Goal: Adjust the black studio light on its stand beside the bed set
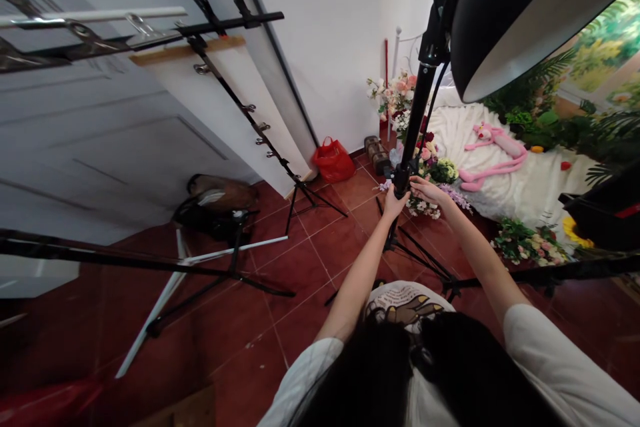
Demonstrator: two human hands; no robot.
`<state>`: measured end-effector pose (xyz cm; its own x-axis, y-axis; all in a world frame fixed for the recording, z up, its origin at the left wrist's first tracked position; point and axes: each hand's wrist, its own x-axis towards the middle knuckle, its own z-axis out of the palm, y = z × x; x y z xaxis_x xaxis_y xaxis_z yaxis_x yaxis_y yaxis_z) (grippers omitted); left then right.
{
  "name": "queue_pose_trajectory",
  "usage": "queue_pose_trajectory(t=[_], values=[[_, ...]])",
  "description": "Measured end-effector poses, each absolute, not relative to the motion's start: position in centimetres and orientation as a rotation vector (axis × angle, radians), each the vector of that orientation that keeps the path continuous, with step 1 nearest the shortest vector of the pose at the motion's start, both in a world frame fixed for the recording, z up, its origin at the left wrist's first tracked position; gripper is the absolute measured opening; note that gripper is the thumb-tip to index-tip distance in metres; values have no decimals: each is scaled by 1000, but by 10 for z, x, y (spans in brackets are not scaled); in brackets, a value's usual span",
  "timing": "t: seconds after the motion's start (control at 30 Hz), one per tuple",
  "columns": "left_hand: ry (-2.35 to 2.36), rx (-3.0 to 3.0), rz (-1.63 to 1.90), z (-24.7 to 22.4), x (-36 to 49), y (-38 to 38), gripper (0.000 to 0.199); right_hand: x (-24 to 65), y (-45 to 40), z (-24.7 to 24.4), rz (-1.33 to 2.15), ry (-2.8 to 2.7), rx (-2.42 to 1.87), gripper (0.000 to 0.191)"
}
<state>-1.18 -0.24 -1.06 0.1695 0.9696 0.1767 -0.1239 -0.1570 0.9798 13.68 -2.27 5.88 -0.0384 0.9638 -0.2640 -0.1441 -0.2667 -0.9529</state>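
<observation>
In front of me stands a black light stand (419, 103), upright, with a large black lamp shade (480, 33) at its top. My left hand (395, 202) is closed around the pole just below a joint collar. On the collar's right side, my right hand (426, 190) has its fingers bent against the knob area; what exactly they pinch is too small to make out. A cable hangs along the pole from the lamp. The stand's legs (417, 253) spread over the floor below my hands.
A backdrop stand (235, 93) with clips is at left, near a red bag (334, 160). White and black stand legs (230, 250) cross the tiled floor (295, 260). At right, a white fur-covered bed (445, 123) holds a pink plush toy (500, 143), with flowers (533, 243) before it.
</observation>
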Motion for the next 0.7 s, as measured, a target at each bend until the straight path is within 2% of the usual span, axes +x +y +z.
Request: queue_pose_trajectory(t=[0.17, 0.33, 0.5, 0.7], values=[[892, 1331, 1244, -13, -13, -2, 34, 124, -24, 61, 1401, -967, -1343, 21], [881, 1364, 1261, -19, -13, 1, 34, 120, -14, 56, 1304, -1035, -1450, 32], [899, 1382, 1264, -26, -11, 3, 34, 126, -13, 48, 1230, -1098, -1390, 22], [890, 1378, 1302, -23, -12, 1, 36, 125, -16, 52, 1068, -1207, -1262, 44]])
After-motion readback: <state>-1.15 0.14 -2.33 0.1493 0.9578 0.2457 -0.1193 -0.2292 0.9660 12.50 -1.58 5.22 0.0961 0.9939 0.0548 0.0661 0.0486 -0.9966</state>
